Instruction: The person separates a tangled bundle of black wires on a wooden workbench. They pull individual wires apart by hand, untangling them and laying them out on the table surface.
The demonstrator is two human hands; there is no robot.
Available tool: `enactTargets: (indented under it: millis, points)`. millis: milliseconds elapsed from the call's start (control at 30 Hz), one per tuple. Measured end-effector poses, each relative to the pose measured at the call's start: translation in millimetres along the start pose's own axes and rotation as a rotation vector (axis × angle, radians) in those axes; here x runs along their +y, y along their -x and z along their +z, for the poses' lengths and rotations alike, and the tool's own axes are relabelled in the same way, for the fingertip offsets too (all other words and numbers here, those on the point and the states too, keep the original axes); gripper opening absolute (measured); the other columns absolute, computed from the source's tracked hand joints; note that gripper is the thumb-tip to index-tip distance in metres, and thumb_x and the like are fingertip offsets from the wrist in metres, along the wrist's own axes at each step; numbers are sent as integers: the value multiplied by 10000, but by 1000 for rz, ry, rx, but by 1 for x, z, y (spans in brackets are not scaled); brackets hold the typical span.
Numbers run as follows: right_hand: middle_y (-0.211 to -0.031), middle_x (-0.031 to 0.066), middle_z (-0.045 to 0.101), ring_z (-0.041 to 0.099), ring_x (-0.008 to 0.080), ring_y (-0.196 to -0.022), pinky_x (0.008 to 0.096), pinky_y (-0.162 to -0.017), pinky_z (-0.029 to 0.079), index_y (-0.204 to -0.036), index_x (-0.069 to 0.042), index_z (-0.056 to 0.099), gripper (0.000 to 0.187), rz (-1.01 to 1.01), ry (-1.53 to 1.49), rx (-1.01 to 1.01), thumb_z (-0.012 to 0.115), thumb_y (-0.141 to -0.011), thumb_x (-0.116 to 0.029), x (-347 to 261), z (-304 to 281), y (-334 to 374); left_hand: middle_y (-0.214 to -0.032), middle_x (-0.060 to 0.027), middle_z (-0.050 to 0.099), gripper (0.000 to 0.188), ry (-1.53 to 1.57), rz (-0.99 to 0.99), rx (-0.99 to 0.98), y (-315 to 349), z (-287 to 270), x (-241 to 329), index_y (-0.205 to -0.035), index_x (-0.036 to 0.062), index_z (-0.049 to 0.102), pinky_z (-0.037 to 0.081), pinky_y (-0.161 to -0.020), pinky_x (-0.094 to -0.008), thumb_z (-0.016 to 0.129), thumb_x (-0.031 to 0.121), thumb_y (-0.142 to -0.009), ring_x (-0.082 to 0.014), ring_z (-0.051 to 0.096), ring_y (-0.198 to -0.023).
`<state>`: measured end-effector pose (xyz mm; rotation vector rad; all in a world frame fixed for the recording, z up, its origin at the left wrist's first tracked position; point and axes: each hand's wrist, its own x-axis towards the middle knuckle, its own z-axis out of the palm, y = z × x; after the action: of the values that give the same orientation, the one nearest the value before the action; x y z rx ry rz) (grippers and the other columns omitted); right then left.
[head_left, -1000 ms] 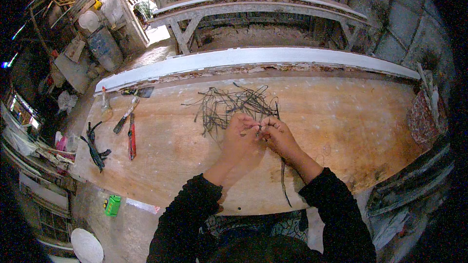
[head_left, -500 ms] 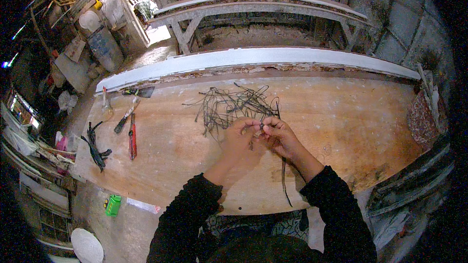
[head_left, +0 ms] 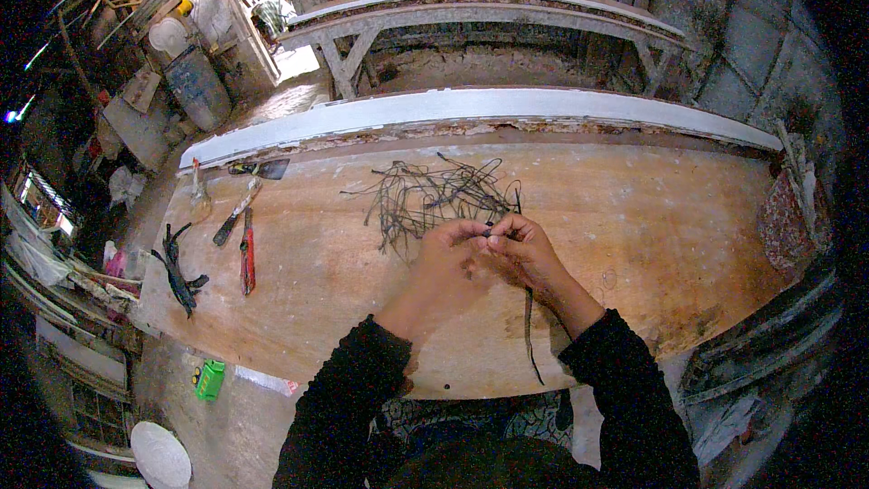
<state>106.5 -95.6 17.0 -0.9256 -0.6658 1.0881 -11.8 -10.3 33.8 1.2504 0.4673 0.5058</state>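
Over the middle of the wooden table, my left hand [head_left: 452, 254] and my right hand [head_left: 520, 250] meet fingertip to fingertip. Both pinch a thin black cord [head_left: 529, 326], whose loose end hangs below my right hand toward the table's near edge. A small dark lump, perhaps a knot, shows between the fingertips; its detail is too small to make out. Just beyond my hands lies a tangled pile of black cords [head_left: 425, 195], partly covered by my fingers.
Left on the table [head_left: 299, 308] lie red-handled pliers or cutters [head_left: 247, 254], a dark-ended tool [head_left: 237, 215], a scraper blade [head_left: 272, 169] and a bundle of black strips [head_left: 179, 273]. A white-topped beam [head_left: 471, 104] borders the far edge. A speckled sack [head_left: 786, 226] stands right.
My fingertips have shifted slightly around the cord, and the dark lump between them sits a little differently. The pile and tools stay as they were.
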Motion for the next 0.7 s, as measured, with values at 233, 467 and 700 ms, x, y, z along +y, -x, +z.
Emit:
enactTargets:
  millis: [233,467,700]
  points:
    - [-751,22,554,537,117,-686,232,-601,446,-824,-44,535,114,-77,6,-28,603,-733,-51,-1,7,0,-733,-50,565,108,225,-152,-84,-1,-6,6,-822,41,525,418,-443,-224,587,29,-734,-119,528,-561]
    - [-792,44,569,541,126,-698,256,-636,455,-828,-34,538,82,-41,96,-17,574,-759,-58,4,-1,-3,-722,-20,559,67,111,-72,-112,-3,-9,-2,-800,71,508,425,-459,-231,542,24,-765,-108,538,-594]
    - [-801,41,577,544,115,-696,218,-600,442,-830,-43,542,78,-13,-126,-90,569,-758,-61,6,1,-3,-739,-11,545,65,409,-178,-199,-2,-6,1,-808,93,473,422,-492,-206,527,62,-789,-96,539,-638]
